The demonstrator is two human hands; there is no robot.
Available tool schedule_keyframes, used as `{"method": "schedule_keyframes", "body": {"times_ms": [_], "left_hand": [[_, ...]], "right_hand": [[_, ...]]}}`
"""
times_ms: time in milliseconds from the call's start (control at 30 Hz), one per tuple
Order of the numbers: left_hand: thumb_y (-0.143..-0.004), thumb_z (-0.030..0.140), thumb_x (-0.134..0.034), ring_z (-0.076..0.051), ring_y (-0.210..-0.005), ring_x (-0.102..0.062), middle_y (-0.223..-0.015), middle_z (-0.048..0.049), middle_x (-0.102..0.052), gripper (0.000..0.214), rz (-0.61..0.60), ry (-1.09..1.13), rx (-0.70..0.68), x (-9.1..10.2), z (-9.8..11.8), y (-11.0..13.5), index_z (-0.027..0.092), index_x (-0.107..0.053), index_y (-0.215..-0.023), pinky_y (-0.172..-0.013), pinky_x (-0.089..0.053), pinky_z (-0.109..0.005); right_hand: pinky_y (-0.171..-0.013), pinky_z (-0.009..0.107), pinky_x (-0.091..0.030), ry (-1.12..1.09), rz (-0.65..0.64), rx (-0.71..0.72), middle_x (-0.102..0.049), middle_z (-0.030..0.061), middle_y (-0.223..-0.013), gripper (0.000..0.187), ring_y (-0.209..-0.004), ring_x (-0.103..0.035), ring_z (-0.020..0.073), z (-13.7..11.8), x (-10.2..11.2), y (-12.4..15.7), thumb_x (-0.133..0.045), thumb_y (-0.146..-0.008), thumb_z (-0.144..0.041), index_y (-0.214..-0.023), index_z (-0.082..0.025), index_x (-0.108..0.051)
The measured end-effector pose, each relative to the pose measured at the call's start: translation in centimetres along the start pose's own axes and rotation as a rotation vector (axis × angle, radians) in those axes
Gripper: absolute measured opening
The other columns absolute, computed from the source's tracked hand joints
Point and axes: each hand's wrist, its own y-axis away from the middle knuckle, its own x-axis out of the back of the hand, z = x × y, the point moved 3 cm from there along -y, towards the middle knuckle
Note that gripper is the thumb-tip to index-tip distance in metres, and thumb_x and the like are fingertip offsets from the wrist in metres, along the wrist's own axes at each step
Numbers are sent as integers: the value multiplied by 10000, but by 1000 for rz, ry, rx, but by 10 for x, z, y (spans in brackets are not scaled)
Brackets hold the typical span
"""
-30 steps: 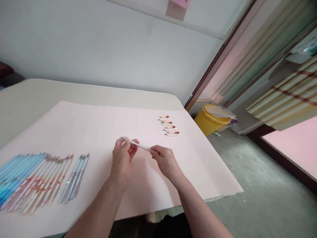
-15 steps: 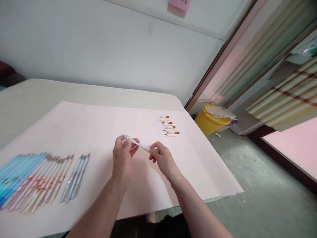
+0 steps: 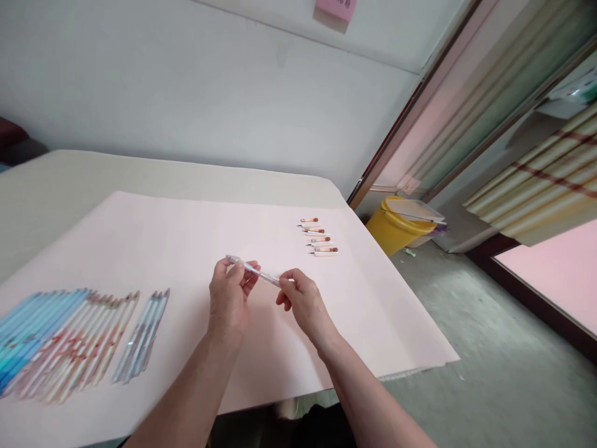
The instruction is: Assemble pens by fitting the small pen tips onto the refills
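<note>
A slim pale pen (image 3: 265,275) is held above the paper sheet, slanting down from left to right. My left hand (image 3: 229,292) pinches its left end between thumb and fingers. Its right end sits in the closed fingertips of my right hand (image 3: 301,302). To the left lie several grey-blue pens (image 3: 142,336) in a small group. Beside them is a row of several white pens with red marks (image 3: 88,342), and further left a row of blue pens (image 3: 35,333). Several short pen parts with brown tops (image 3: 321,239) lie beyond my right hand.
Pink-white paper (image 3: 186,230) covers much of the pale table (image 3: 93,165). Behind it rises a grey-white wall panel (image 3: 209,93) with a pink note (image 3: 336,9). A yellow bin (image 3: 396,227) stands on the floor past the table's right edge.
Both hands, with the pen between them, have shifted very slightly to the left. Their hold looks the same, and the pens on the paper lie where they were.
</note>
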Motion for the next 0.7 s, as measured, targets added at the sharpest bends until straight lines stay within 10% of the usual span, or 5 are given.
{"method": "schedule_keyframes", "body": {"times_ms": [300,500,700], "left_hand": [[-797,244,-580,-181,-832,-655,-837,-70,-678,152,-65,9,-38,-4,9,1,192,-534,-932,-796,-499,-337],[-796,251,-583,-182,-854,-655,-860,-65,-678,177,0,-9,-9,-1,6,-1,193,-526,-953,-811,-493,-355],[-798,257,-578,-183,-860,-656,-864,-66,-680,174,-37,-5,-20,-2,5,1,198,-521,-952,-804,-493,-351]], "right_hand": [[-508,248,-388,-418,-231,-267,-512,-22,-485,258,-406,-403,82,3,-8,1,-455,-817,-380,-735,-155,-550],[-492,209,-352,7,24,-7,-597,-27,-591,152,-502,-474,102,-4,-7,5,-510,-806,-362,-832,-212,-512],[-446,217,-348,26,-65,-39,-558,-16,-494,320,-423,-433,100,1,-11,1,-362,-877,-427,-702,-197,-501]]}}
